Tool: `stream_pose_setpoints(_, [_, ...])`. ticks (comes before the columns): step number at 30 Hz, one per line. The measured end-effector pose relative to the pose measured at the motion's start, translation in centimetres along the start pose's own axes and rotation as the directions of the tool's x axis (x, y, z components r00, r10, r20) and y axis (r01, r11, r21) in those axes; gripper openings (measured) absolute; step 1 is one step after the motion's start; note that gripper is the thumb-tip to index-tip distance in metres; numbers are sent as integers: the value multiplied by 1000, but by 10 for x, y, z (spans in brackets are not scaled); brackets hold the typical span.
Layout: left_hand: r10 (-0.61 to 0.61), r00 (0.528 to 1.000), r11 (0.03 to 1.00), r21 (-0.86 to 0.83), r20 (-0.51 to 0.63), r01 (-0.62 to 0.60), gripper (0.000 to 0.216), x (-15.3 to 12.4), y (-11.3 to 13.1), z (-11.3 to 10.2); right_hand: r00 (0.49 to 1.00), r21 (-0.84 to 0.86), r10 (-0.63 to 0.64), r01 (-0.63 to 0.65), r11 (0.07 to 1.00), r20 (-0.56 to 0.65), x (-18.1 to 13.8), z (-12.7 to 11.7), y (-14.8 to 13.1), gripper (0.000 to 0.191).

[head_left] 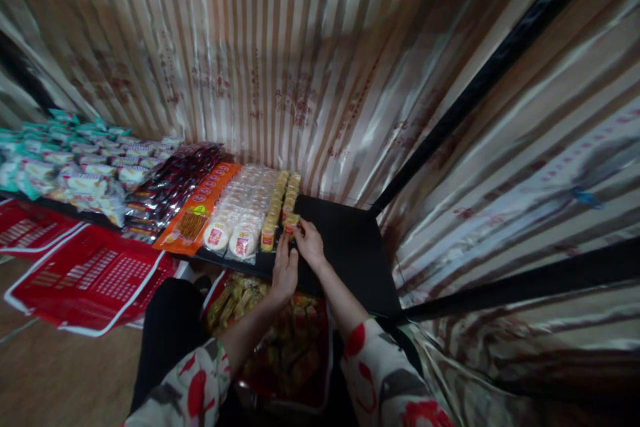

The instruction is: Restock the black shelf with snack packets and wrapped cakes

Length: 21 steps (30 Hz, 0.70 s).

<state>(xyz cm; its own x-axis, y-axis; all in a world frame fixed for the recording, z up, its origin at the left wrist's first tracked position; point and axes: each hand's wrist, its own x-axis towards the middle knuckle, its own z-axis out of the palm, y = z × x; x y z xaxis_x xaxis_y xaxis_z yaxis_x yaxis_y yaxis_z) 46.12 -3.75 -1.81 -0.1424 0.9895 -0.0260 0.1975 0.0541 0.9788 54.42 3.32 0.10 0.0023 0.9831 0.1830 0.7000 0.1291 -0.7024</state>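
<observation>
On a black shelf point(345, 240), small yellow packets point(273, 213) with red labels stand in two rows. My right hand point(311, 245) pinches the yellow packet point(291, 224) at the near end of the right-hand row. My left hand point(285, 272) is just in front of that packet, its fingers stretched out and the fingertips at the packet's lower edge. Left of the rows lie clear-wrapped round white crackers point(243, 240) in two overlapping lines.
An orange snack bag point(193, 223), dark shiny packets point(173, 180) and piled white-and-green packets point(90, 160) fill the shelf's left. Below, a red bag point(320, 383) holds more yellow packets; another red bag point(100, 273) lies left. Behind hangs a striped curtain point(280, 47), with a black pole point(450, 107) at right.
</observation>
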Motion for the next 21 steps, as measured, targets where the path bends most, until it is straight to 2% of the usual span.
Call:
stream_pose_setpoints(5, [-6,1000,999,-50,-12,6,49,18,-7,8,1000,-20,-14,15,1000,23,14,11,3,35])
stream_pose_setpoints(9, [-11,1000,999,-30,6,11,49,24,-9,9,999,113,12,-8,994,-41,15,22,8,38])
stream_pose_setpoints(14, [-22,1000,999,-37,6,22,50,28,-12,8,992,287,39,-4,958,-117,10,34,15,33])
stream_pose_setpoints(19, [-30,1000,999,-45,-2,30,47,33,-15,7,994,262,2,28,965,-113,10,36,13,28])
stream_pose_setpoints(21, [-3,1000,999,-34,-7,3,46,32,-14,6,989,251,10,27,968,-146,8,34,10,29])
